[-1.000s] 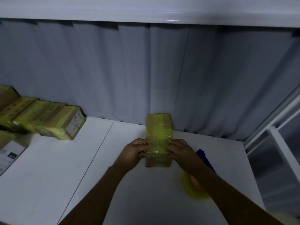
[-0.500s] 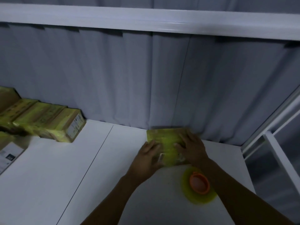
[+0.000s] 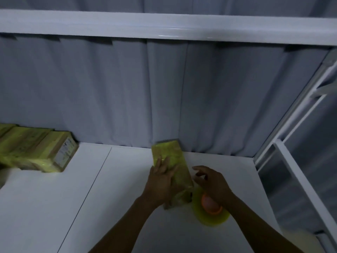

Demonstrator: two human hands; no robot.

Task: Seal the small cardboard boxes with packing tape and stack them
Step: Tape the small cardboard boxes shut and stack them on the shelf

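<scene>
Two hands work at the middle of a white table (image 3: pixel 54 207). The left hand (image 3: pixel 160 183) lies flat on a small box (image 3: pixel 175 157) wrapped in yellow tape, fingers straight and pressing its top, and hides the box's near left edge. The right hand (image 3: pixel 211 183) hovers just beside the box's right side, fingers loosely curled and grasping nothing. Its wrist covers part of a yellow tape roll (image 3: pixel 211 216) with an orange core, which lies flat just beside the box's blurred near end. The box runs away from the person, its far end close against a grey curtain (image 3: pixel 127 88). Well apart at the left edge lies a row of taped boxes (image 3: pixel 36 152). A white rail (image 3: pixel 164 24) crosses overhead, and a white frame (image 3: pixel 291 161) stands at the right.
</scene>
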